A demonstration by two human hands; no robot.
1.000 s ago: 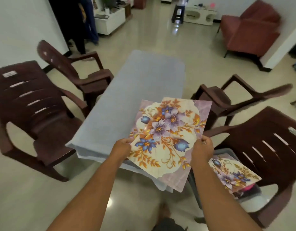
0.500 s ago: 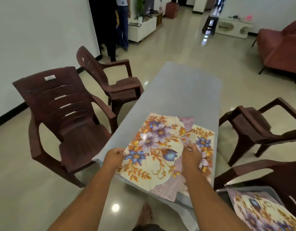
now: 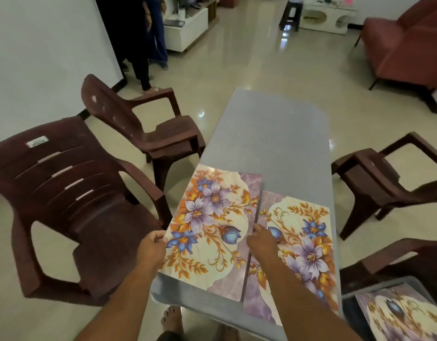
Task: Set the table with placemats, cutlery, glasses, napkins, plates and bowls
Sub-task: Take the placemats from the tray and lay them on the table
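Head view, from the left: a dark brown moulded plastic armchair with a slatted back and a small white label stands beside the table, and a second brown plastic armchair stands past it, facing the table's long edge. Both look glossy and rigid.

Next comes the left hand, its fingers curled and its thumb on top, pinching the left edge of the left floral placemat. This is a thin, stiff rectangular sheet printed with purple and blue flowers, orange leaves and a cream scalloped panel on a mauve marbled ground. It lies at a slant on the near end of the table, and its near left corner reaches the table's edge.

The long grey table has a matte, finely speckled top with rounded corners.

The right hand rests where the two mats meet, fingers loosely bent, fingertips at the seam; whether it grips an edge or only presses down cannot be told. The right floral placemat, of the same print, lies flat just beside the first, and its near end overhangs the table.

Further right are two more brown plastic armchairs, and at the lower right corner a grey container holds another floral mat, which is blurred.
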